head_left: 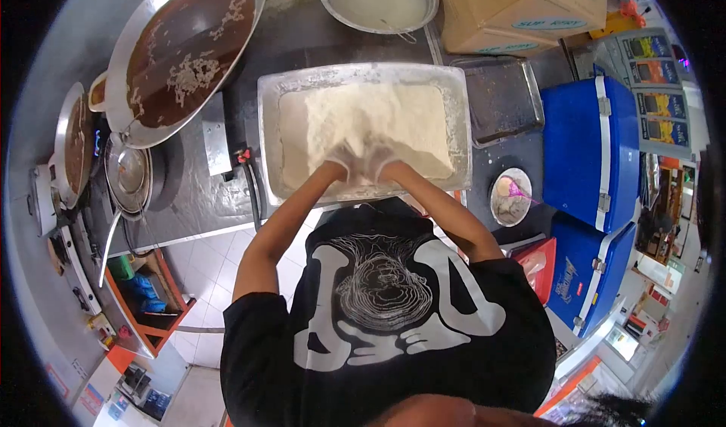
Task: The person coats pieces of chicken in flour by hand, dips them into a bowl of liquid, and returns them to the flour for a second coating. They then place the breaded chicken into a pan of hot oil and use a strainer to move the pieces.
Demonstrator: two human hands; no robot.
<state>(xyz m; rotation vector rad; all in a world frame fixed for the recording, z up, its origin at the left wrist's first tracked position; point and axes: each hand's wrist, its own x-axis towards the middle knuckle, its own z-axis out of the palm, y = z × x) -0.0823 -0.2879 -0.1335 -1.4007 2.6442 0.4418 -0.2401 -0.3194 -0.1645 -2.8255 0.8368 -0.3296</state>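
Observation:
A large rectangular metal tray (460, 124) on the dark counter holds pale flour (408, 113). Both my hands are down in the flour near the tray's front middle, close together. My left hand (349, 157) is coated with flour and smeared by motion, its fingers hard to make out. Right beside it, my right hand (376, 157) is equally floury and blurred. Whether either one grips anything is hidden by the flour and the blur.
A big wok of dark oil with frying bits (193, 56) stands at upper left, a strainer (128, 170) below it. A bowl of whitish liquid (378, 0), cardboard box (522, 11), empty-looking pan (503, 98), small bowl (510, 211) and blue coolers (578, 155) surround the tray.

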